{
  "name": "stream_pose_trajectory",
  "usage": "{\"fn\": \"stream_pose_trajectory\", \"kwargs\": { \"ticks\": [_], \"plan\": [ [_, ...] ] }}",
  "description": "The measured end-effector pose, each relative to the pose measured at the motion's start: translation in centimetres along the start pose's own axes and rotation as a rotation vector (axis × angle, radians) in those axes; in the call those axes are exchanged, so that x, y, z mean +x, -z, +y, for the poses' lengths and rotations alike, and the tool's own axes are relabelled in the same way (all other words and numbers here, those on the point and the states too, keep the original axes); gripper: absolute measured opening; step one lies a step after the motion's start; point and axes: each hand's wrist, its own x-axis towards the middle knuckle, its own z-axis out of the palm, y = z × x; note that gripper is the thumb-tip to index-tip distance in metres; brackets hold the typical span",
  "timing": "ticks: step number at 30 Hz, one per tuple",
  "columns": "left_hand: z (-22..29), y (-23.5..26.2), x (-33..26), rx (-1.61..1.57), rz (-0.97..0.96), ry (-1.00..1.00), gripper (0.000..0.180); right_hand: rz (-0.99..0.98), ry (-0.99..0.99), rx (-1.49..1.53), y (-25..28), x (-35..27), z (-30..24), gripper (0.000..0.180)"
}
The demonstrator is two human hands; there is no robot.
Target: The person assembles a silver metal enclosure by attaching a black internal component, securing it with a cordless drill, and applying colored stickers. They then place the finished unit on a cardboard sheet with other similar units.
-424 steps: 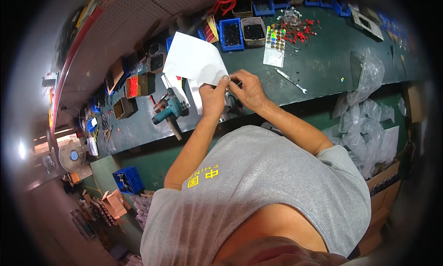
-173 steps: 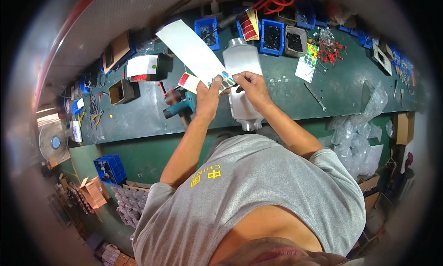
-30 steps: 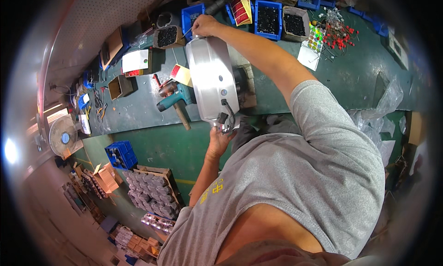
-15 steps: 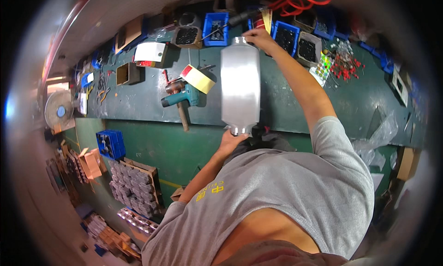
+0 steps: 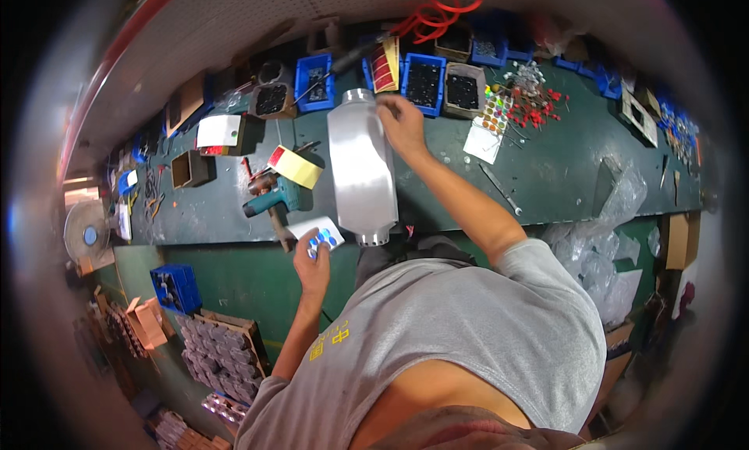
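A silver metal canister [image 5: 362,165], with a short neck at each end, lies lengthwise on the green workbench, its near end at the bench edge. My left hand [image 5: 314,269] pinches a white sheet of blue round stickers [image 5: 322,239] just left of the canister's near end. Beside the canister's far right shoulder is my right hand [image 5: 403,124], its fingers curled together. Whether anything small is between those fingertips is hidden. Left of the canister lie a teal power tool [image 5: 273,198], a hammer [image 5: 279,225] and a yellow label pad [image 5: 296,168].
Blue bins [image 5: 423,83] and cardboard boxes [image 5: 463,91] of small parts line the back. Red-tipped parts [image 5: 538,105], a sticker sheet [image 5: 484,140] and a wrench [image 5: 501,189] lie at right. Clear plastic bags [image 5: 593,251] hang over the front edge. A coiled red hose [image 5: 437,15] hangs above.
The canister has come down onto the bench. My left hand has left its near neck and now holds the sticker sheet. My right hand has moved off the far neck to the shoulder.
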Motion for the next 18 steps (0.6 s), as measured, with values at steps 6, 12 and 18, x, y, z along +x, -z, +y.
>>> {"fn": "stream_pose_trajectory", "kwargs": {
  "ticks": [6,12,18],
  "plan": [
    [12.7,-4.3,4.5,-0.101,-0.131,-0.271,0.030,-0.394,-0.637,0.471,3.5,-10.1,-8.6,0.049],
    [14.4,-6.9,6.2,-0.108,-0.494,-0.372,0.042,-0.073,-0.503,0.515,7.3,-9.2,-8.5,0.060],
    [5.1,-6.5,10.6,-0.159,-0.093,-0.089,0.056,0.316,-0.242,0.384,10.9,-1.1,-4.7,0.074]
  ]
}}
